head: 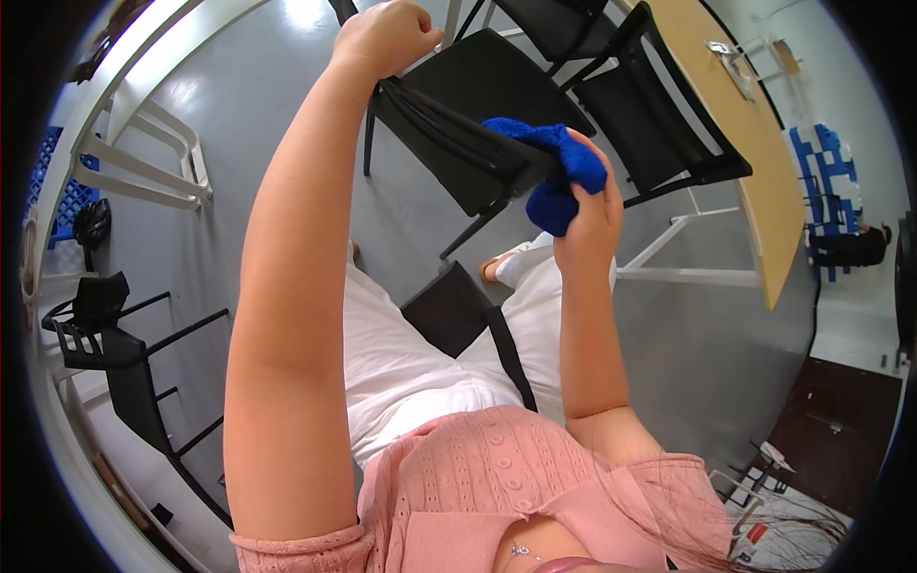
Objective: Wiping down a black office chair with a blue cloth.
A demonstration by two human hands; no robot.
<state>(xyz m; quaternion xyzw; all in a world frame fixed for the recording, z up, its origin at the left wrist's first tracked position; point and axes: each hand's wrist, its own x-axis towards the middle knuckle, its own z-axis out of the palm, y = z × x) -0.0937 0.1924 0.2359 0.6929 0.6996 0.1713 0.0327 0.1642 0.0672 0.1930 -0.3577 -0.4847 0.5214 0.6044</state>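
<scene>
A bright blue cloth (584,168) is bunched in my right hand (598,208), with my fingers curled around it. It lies over the right end of a black chair's backrest (458,136), which slants across the view in front of me. Beyond that backrest spreads the chair's black seat (494,86). My left arm reaches far forward. At its end my left hand (390,36) is curled, back side up, past the left end of the backrest. Whether anything is inside those fingers is hidden.
Another black chair (659,122) stands to the right, against a wood-topped table (774,236) with white legs. A tipped-looking black chair (136,358) is at left. A black bag-like item (451,308) with a strap hangs between my legs. A person (852,246) is far right.
</scene>
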